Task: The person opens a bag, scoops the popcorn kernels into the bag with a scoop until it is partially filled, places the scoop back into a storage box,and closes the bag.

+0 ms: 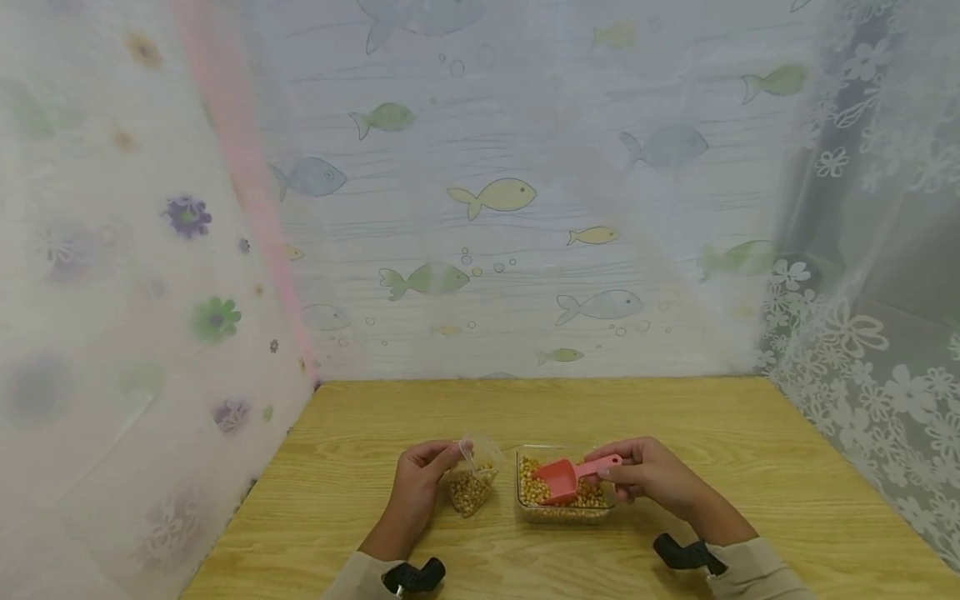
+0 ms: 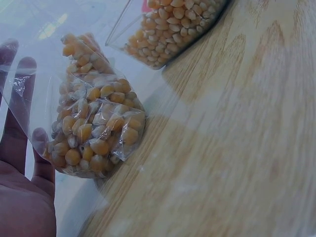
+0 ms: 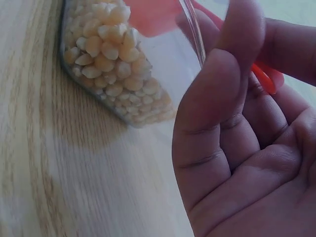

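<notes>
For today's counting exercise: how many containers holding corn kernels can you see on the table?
2: a clear plastic bag held by the left hand, and a clear rectangular tub right of it, under the pink scoop.

Pale wooden desk (image 1: 787, 492), fish-printed curtain (image 1: 510, 208) behind, flowered sheer (image 1: 112, 292) at left, white lace (image 1: 877, 333) at right, soft even light

In the right wrist view, the pink plastic scoop (image 3: 148, 17) is cut off by the top edge and largely hidden behind the right hand (image 3: 247, 138). The clear plastic container of corn kernels (image 3: 113, 64) is cropped at the top. In the left wrist view, the left hand (image 2: 22, 163) is cut off at the near left corner, its fingers blurred behind the clear plastic bag of kernels (image 2: 91, 123).
</notes>
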A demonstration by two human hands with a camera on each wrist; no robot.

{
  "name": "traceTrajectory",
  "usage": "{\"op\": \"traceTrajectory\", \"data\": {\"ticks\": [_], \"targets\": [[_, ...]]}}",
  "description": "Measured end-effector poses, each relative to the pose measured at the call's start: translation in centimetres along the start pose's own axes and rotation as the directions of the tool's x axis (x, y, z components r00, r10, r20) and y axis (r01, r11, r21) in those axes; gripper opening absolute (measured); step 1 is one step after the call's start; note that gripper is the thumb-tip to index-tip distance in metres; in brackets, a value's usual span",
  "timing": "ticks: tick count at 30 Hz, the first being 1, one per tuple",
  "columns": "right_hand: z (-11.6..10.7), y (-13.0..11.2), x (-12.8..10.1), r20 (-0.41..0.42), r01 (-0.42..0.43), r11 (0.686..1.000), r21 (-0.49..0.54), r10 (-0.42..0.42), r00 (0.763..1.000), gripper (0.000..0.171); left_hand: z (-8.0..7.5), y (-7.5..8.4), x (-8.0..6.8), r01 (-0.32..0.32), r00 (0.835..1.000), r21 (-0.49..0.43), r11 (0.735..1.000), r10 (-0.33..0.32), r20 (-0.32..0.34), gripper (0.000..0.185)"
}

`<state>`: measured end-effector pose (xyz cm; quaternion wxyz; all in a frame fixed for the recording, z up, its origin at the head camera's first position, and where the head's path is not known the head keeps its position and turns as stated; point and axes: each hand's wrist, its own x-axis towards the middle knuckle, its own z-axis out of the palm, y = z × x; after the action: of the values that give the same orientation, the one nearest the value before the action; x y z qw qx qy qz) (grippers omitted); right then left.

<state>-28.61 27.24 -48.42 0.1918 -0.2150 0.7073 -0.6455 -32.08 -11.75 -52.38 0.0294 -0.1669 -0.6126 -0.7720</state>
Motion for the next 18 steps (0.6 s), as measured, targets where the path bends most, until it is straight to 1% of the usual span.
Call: {"op": "traceTrajectory", "data": {"ticks": [10, 18], "targets": [[0.60, -0.13, 0.02, -0.005, 0.028, 0.998, 0.048, -0.028, 1.000, 0.045, -0.06, -0.05, -0.04, -0.020, 1.000, 0.014, 1.000, 0.020, 0.013, 0.022], [0.15, 0.49, 0.01, 0.006, 0.037, 0.994, 0.104, -0.038, 0.999, 0.046, -0.10, -0.11, -0.07, -0.010, 1.000, 0.026, 1.000, 0.010, 0.011, 0.023]]}}
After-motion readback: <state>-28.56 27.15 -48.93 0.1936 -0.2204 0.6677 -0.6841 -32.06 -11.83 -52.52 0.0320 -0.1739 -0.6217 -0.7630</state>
